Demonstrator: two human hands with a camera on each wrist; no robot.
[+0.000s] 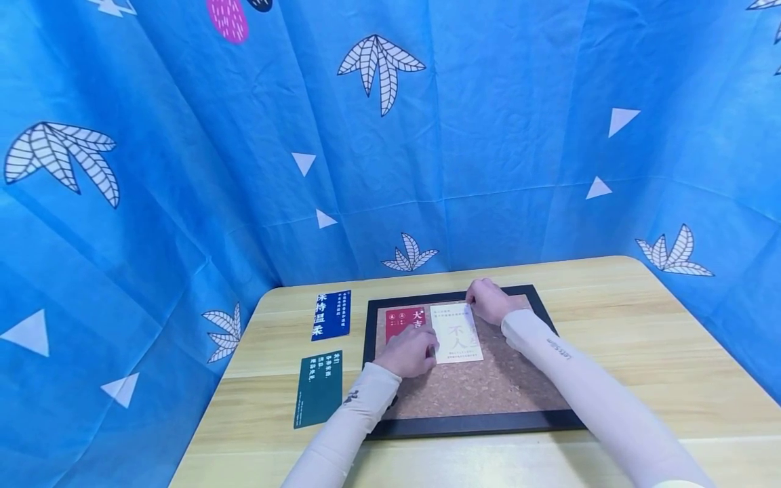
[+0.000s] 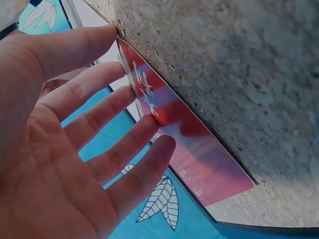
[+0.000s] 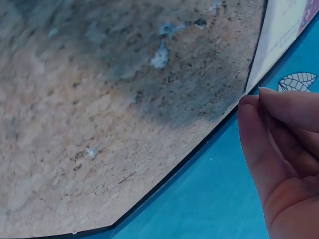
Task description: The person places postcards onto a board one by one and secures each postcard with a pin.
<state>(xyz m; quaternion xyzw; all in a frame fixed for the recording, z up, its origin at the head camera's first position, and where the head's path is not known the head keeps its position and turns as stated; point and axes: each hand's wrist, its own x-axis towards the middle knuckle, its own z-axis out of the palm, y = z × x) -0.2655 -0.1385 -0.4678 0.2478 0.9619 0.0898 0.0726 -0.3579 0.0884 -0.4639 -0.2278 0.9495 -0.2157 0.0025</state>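
A cream card [image 1: 457, 335] printed with characters lies on a black-framed cork board [image 1: 482, 393], right beside a red card [image 1: 399, 318]. At the cream card's upper right corner, my right hand [image 1: 490, 300] pinches with thumb and finger together, as the right wrist view of the hand [image 3: 291, 149] and card [image 3: 276, 40] shows. Whether a small pin sits between those fingertips is hidden. My left hand [image 1: 407, 352] rests over the lower part of the red card. In the left wrist view its fingers [image 2: 134, 177] are loosely spread, with the thumb tip near the red card's corner.
Left of the board, a blue card [image 1: 332, 315] and a green card [image 1: 319, 390] lie on the wooden table [image 1: 256, 420]. A blue patterned curtain [image 1: 488, 149] hangs behind and beside the table. The black frame forms a border around the cork.
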